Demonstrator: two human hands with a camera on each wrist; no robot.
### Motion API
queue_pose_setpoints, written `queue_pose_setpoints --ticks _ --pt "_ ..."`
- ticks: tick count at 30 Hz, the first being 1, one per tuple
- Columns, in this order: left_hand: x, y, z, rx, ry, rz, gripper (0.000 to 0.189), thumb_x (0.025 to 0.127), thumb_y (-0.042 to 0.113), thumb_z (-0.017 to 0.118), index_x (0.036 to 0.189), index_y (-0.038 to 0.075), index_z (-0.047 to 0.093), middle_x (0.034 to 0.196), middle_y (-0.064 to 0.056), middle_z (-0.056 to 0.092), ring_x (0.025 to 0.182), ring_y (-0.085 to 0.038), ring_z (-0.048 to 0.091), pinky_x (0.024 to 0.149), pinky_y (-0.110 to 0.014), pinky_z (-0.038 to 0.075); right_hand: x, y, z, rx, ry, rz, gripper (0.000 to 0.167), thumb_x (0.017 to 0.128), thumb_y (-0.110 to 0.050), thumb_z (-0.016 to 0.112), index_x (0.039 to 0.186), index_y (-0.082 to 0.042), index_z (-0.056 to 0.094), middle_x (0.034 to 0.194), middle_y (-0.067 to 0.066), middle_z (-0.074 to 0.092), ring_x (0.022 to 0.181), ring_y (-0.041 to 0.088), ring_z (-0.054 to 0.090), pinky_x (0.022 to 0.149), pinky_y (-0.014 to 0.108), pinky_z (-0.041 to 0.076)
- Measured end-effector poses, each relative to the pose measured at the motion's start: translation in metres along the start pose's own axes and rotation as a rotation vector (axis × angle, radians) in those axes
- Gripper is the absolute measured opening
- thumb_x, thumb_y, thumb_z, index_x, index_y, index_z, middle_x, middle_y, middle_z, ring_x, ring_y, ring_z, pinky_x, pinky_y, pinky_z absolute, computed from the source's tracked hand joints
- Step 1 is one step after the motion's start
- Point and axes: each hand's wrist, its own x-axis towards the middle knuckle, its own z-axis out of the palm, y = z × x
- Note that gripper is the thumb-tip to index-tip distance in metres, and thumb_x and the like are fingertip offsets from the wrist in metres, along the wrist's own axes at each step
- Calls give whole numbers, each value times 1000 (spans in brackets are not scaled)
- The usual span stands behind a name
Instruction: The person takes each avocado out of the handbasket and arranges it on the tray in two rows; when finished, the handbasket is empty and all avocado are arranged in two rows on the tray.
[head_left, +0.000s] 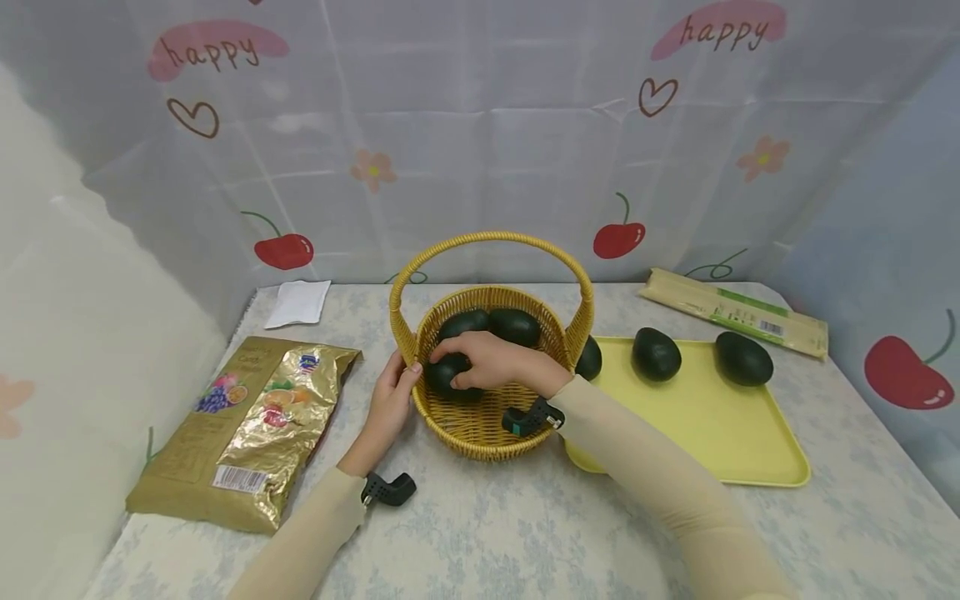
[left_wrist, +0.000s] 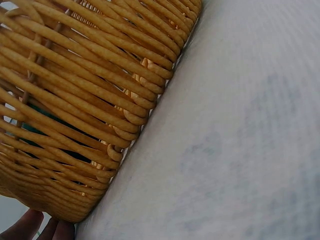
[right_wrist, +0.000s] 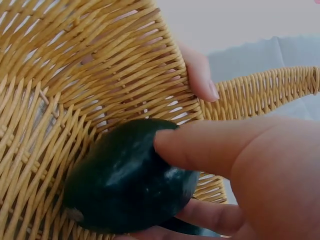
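Observation:
Inside the yellow wicker basket (head_left: 491, 450), my right hand (head_left: 487, 358) grips a dark green avocado (right_wrist: 130, 180) near the left wall. In the right wrist view the thumb lies on its upper side and fingers curl beneath it. Two more avocados (head_left: 514, 327) lie at the back of the basket. My left hand (head_left: 392, 392) holds the basket's left side by the foot of the handle, its thumb at the rim. The left wrist view shows the woven outer wall (left_wrist: 85, 90), with fingertips (left_wrist: 27, 225) at its lower corner.
Right of the basket is a yellow tray (head_left: 697, 442) bearing an avocado (head_left: 656, 354), another (head_left: 743, 359) and a third partly behind the basket. A long beige packet (head_left: 735, 312) lies behind it. At left are a gold candy bag (head_left: 255, 433) and a white packet (head_left: 297, 302).

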Motion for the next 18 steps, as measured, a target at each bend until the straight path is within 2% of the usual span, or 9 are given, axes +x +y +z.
queue_pose_setpoints --ticks 2,8,15,18 --pt "0 0 -1 -4 2 -1 53 109 19 46 160 13 34 162 -13 41 146 -28 43 101 -9 41 1 0 1 12 -16 -11 47 96 -14 70 142 -11 58 145 9 59 135 27 55 110 44 47" --pt "1 -1 -1 10 5 1 52 109 20 47 160 14 35 161 -12 42 145 -27 44 103 -12 42 2 -3 2 47 -67 -35 45 95 -13 71 138 -12 58 144 8 58 135 25 53 112 43 45" --pt "0 1 -1 13 13 8 52 109 17 47 159 13 36 160 -13 43 143 -29 46 98 -8 43 0 -7 4 127 -174 -6 51 93 -10 71 141 -16 57 151 5 53 140 24 49 114 44 42" --pt "0 2 0 9 10 7 52 108 17 47 159 13 36 161 -13 43 144 -29 46 97 -7 43 -1 -6 5 138 -186 -6 51 92 -9 71 141 -17 58 151 4 52 139 24 49 113 43 43"
